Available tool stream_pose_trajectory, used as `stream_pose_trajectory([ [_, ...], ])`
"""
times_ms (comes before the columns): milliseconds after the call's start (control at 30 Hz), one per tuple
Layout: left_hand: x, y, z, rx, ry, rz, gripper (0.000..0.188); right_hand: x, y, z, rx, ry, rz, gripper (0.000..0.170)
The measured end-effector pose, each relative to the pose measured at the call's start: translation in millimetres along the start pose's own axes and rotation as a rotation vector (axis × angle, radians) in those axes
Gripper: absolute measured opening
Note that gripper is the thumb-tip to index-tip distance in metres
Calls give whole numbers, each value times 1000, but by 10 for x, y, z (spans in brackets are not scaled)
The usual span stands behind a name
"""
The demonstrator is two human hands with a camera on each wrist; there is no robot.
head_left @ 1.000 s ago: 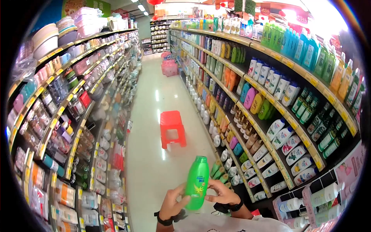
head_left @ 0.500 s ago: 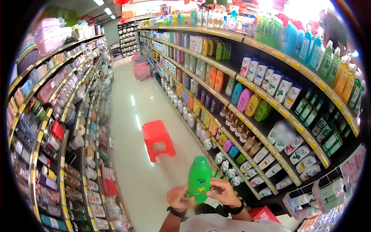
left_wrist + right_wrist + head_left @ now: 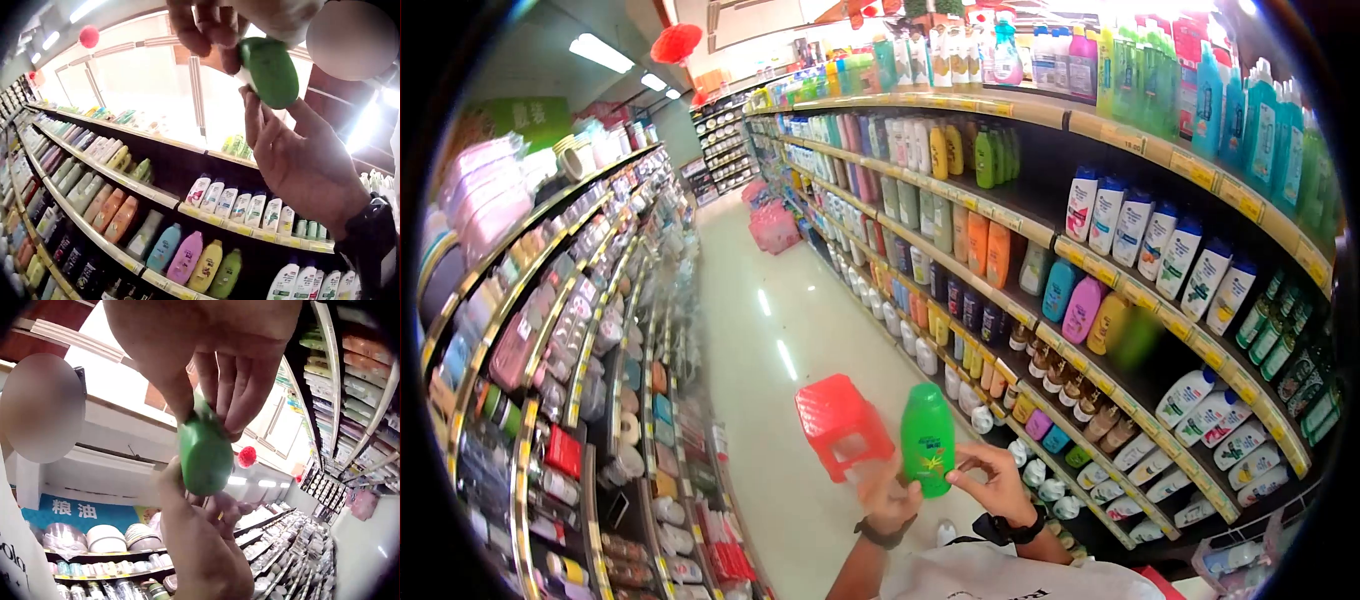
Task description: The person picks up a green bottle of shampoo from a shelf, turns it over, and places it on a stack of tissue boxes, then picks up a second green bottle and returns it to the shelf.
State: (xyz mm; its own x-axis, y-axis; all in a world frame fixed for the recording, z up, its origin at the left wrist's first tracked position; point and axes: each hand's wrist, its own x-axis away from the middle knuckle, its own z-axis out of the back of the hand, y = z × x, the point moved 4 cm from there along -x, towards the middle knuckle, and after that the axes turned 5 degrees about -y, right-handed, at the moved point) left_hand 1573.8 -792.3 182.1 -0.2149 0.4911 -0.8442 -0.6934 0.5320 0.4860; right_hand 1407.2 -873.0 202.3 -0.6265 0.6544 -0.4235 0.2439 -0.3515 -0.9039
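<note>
A green shampoo bottle [image 3: 927, 440] stands roughly upright between both hands, its printed front towards the head camera. The left hand [image 3: 890, 498] grips its lower left side, the thumb on the front near the base. From the other side, the right hand [image 3: 997, 480] pinches the lower right edge between thumb and fingers. Both wrist views look at the bottle's smooth green base, with the right hand [image 3: 306, 162] beside it in the left wrist view and the left hand [image 3: 206, 544] below it in the right wrist view.
Shelves of shampoo bottles [image 3: 1150, 235] line the right side of the aisle. Packaged household goods fill the left shelves [image 3: 550, 330]. A red plastic stool [image 3: 840, 420] stands on the pale floor just beyond the hands, and pink bags [image 3: 775, 228] lie farther down.
The head view has turned towards the right-hand shelves, which now look closer. The stool appears nearer the hands. Both hands keep holding the shampoo bottle.
</note>
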Motion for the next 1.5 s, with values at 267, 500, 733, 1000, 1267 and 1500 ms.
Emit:
stream_pose_trajectory([
  [267,-894,-847,-478,244,-231,279,56,-982,581,360,-59,288,-24,44],
  [500,-1603,-1602,-781,310,-393,258,64,-1801,897,566,56,395,-63,55],
  [733,-2258,-2656,-995,338,-461,254,65,-2838,1197,628,324,500,-17,52],
  [1000,-3094,-3574,-1302,459,-470,161,64,-3877,1264,519,480,495,22,75],
  [1267,-3830,-3936,-2004,579,-514,33,63,-4634,1442,1007,422,650,98,78],
  [1500,-4403,-4036,-2776,936,-584,118,52,-5249,1569,1727,565,792,201,72],
])
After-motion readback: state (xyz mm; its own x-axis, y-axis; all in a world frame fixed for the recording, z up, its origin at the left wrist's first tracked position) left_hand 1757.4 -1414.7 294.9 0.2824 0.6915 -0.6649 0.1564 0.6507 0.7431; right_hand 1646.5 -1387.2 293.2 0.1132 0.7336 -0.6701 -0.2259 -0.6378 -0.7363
